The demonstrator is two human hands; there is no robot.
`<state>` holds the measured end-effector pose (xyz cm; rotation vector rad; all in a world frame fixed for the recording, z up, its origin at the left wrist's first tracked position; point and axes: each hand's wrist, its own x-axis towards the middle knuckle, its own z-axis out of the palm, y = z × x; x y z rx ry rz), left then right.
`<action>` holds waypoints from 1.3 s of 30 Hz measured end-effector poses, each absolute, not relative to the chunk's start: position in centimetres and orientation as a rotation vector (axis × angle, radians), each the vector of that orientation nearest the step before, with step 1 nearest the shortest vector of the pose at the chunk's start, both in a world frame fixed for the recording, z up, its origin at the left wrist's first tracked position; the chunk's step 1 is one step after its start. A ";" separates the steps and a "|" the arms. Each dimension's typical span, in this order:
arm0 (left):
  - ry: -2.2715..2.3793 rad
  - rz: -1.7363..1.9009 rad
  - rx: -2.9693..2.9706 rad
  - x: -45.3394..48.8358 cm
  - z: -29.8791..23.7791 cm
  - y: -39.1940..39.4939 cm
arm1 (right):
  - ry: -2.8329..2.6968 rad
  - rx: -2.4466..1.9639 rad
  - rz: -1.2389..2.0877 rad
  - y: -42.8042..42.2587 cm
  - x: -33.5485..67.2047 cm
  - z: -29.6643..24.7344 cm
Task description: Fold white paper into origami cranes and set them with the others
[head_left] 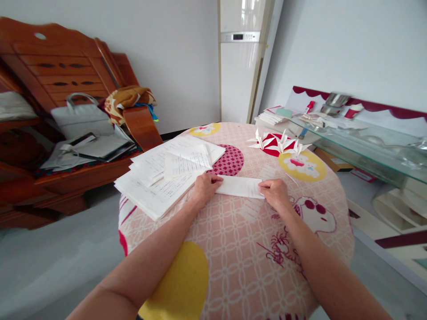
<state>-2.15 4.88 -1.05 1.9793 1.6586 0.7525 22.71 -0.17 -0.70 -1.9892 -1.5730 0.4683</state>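
A folded strip of white paper [238, 186] lies low over the patterned tablecloth [230, 249], stretched between my two hands. My left hand [207, 186] pinches its left end, close to a stack of handwritten sheets [160, 195]. At the right end, the fingers of my right hand [275, 192] are closed on the paper's edge. One loose sheet with a raised fold [188, 161] rests on top of the stack. Several white folded paper cranes [282, 143] stand in a row at the far right of the table.
To the right, a glass shelf [367, 146] holds papers, a red bottle [309, 106] and a metal container [336, 101]. A wooden bench [63, 62] with a grey bag [83, 119] and clothing [128, 102] stands at left. A tall white cabinet unit [238, 75] is behind the table.
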 end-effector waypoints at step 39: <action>1.180 0.655 2.662 -2.2 -2.5 5.2 | -2.337 -1.850 0.022 -0.5 20.8 -0.4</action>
